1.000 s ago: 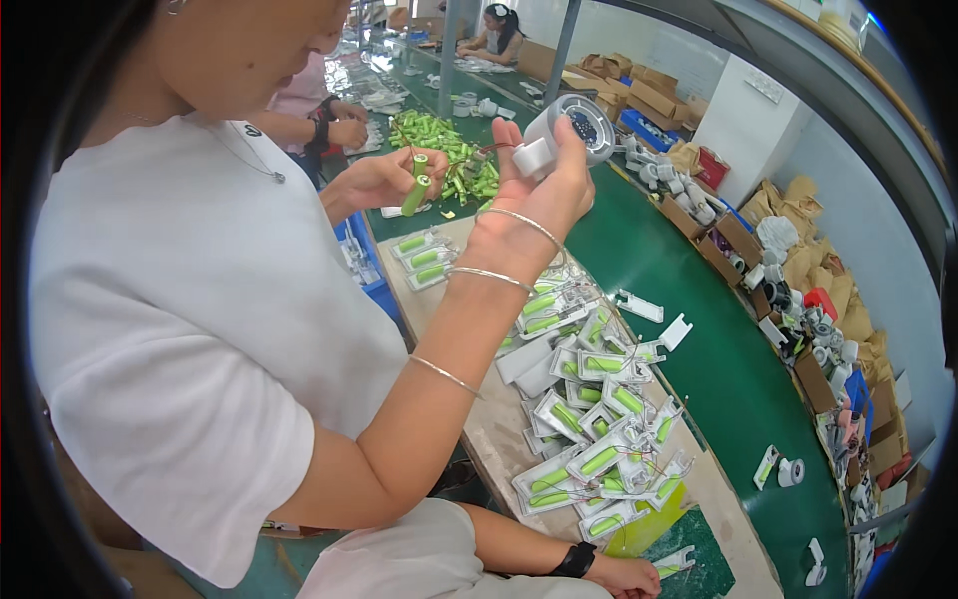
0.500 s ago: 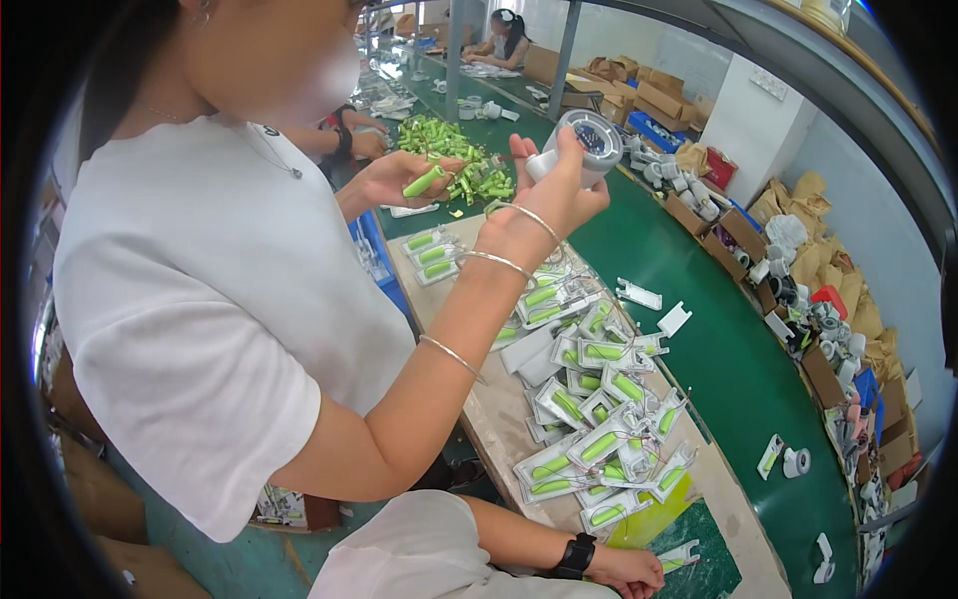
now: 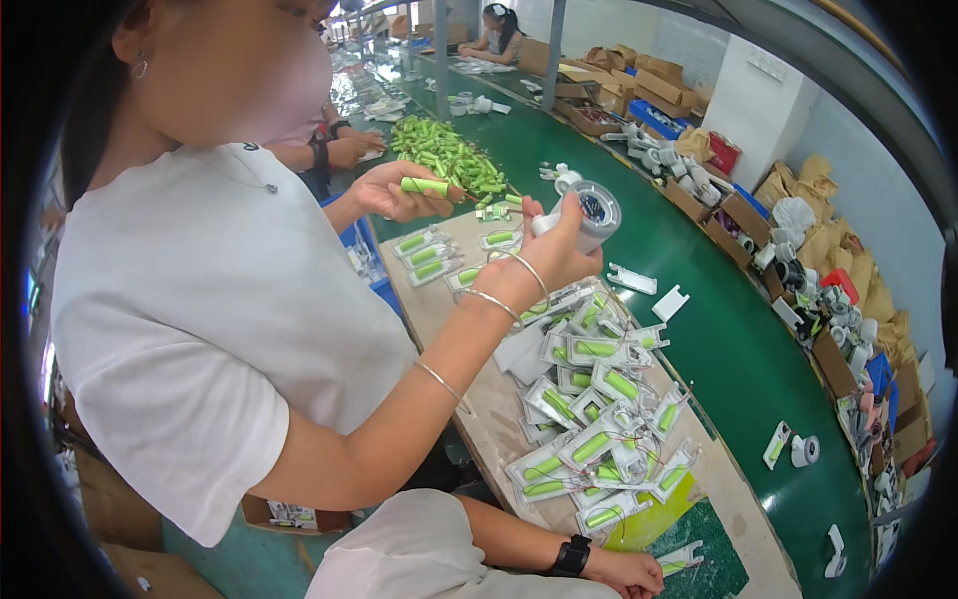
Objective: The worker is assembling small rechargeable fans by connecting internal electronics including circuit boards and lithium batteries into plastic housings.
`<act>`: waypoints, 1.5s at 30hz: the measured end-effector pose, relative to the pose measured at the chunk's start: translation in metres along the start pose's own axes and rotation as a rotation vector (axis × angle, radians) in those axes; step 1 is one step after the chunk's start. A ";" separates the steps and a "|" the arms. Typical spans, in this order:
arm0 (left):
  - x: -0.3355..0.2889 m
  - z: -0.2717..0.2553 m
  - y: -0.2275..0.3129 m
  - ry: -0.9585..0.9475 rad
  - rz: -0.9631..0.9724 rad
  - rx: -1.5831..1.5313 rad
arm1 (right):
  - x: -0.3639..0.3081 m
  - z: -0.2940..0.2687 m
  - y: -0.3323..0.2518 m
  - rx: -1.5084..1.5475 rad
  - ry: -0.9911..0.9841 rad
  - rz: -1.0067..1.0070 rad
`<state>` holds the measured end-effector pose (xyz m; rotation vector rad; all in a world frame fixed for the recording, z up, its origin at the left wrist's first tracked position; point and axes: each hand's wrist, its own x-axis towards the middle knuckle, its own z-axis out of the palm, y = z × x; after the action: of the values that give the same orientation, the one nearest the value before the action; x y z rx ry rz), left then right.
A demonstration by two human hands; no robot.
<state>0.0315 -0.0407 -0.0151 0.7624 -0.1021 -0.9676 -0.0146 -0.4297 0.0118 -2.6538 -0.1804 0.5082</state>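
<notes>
Moved: green cylindrical cell (image 3: 424,187), turned from slanting to near level in a co-worker's hand (image 3: 389,194). Left hand (image 3: 627,572): lower edge, grip cannot be told; white elongated plastic holder (image 3: 683,557) just beside fingertips, upon dark-green panel (image 3: 705,531).

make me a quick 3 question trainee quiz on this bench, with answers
1. True or false: the person's left hand is next to a white plastic part.
2. Loose green battery cells are heaped:
A) in a blue crate
B) on the green tabletop
C) on the floor
3. How many metal bangles show on the neighbouring co-worker's right arm?

Key: 1 true; 2 B; 3 three
</notes>
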 end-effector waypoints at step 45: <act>0.019 -0.005 -0.022 -0.268 0.181 0.446 | -0.001 -0.009 -0.039 -0.013 -0.046 0.054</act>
<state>0.0291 -0.0606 -0.0370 1.0073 -0.6273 -0.8788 -0.0137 -0.3985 0.0359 -2.6672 -0.1268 0.5871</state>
